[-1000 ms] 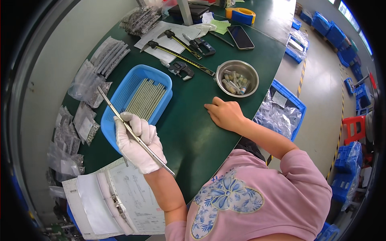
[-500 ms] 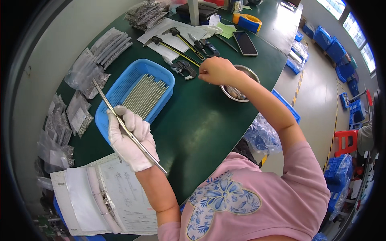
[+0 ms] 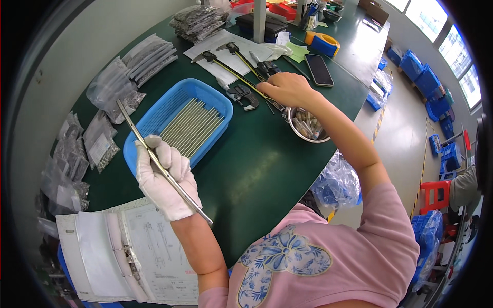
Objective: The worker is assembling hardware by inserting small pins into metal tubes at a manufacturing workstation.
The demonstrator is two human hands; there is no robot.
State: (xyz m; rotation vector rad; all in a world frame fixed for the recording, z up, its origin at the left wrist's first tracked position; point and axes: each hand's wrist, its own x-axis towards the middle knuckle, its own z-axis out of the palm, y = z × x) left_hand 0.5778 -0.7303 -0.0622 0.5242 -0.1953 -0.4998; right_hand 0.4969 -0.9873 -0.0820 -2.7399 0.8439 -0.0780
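Observation:
My left hand [image 3: 168, 177], in a white glove, is closed around a long shiny metal rod [image 3: 163, 172] with small holes along it. The rod lies slantwise across the palm, its far end beyond the rim of a blue plastic basket [image 3: 134, 123]. Inside that basket lie several thin metal rods [image 3: 191, 127] side by side. My bare right hand [image 3: 288, 90] is over the digital calipers [image 3: 231, 72], its fingers bent and together. Its fingertips meet a caliper's beam; what they pinch, if anything, is hidden. A metal bowl [image 3: 328, 137] of small cylindrical parts stands below that wrist.
A micrometer [image 3: 244, 96], a phone [image 3: 319, 70] and a tape dispenser [image 3: 323, 43] lie on the green table [image 3: 246, 164]. Bags of small parts [image 3: 102, 146] line the left edge. An open binder with drawings [image 3: 154, 251] lies near my left forearm. Blue crates [image 3: 429, 74] stand beyond the table.
The view has shifted, so the table sits lower in it. My right hand has moved away from the bowl toward the calipers. My left hand keeps the rod almost still.

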